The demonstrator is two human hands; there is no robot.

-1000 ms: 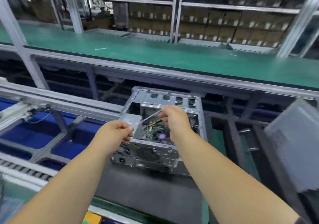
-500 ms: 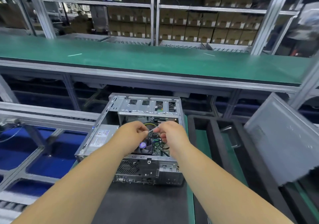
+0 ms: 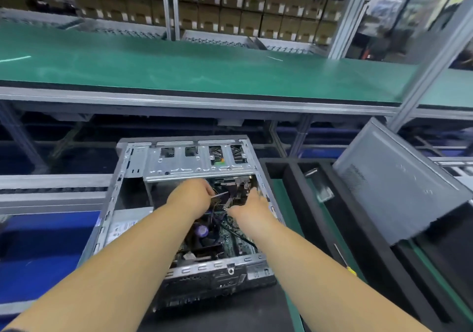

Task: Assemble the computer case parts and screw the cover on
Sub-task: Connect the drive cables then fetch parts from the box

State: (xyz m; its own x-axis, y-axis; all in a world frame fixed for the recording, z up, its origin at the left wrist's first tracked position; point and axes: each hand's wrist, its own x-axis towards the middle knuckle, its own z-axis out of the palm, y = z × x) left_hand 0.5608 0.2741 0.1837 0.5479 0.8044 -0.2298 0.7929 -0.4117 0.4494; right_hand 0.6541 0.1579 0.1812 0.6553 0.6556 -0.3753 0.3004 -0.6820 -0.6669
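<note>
— Lying open at the lower centre of the frame, what is that box made of?

— The computer case (image 3: 179, 203) is a bare grey sheet-metal shell, dull and stamped, with its side off. A flat drive cage (image 3: 197, 162) with four square cut-outs spans its far end, and a perforated back plate faces the camera. It sits on a smooth black mat (image 3: 230, 311).

— And inside?

— A dark green circuit board (image 3: 230, 237), a round fan with a purple hub (image 3: 202, 230) and thin black and coloured wires (image 3: 225, 203), tangled.

— Where are the hands?

— Both reach into the case, just under the cage. The left hand (image 3: 190, 197) has its fingers curled and pinches a thin pale strip (image 3: 218, 195), narrow and straight. The right hand (image 3: 247, 207) is down among the wires by the case's right wall; its fingers are blurred, so I cannot tell whether they hold anything.

— What about the cover?

— A flat grey side panel (image 3: 399, 185), matt metal with a small patch of vent holes, leans tilted at the right of the frame on a black foam frame (image 3: 358, 229). It is apart from the case.

— Anything else?

— A thin screwdriver (image 3: 344, 260) with a yellow handle lies on a green strip beside the foam. Across the upper half runs a smooth green desk (image 3: 204, 70) edged in aluminium, with brown cartons (image 3: 243, 11) on shelves behind it.
</note>
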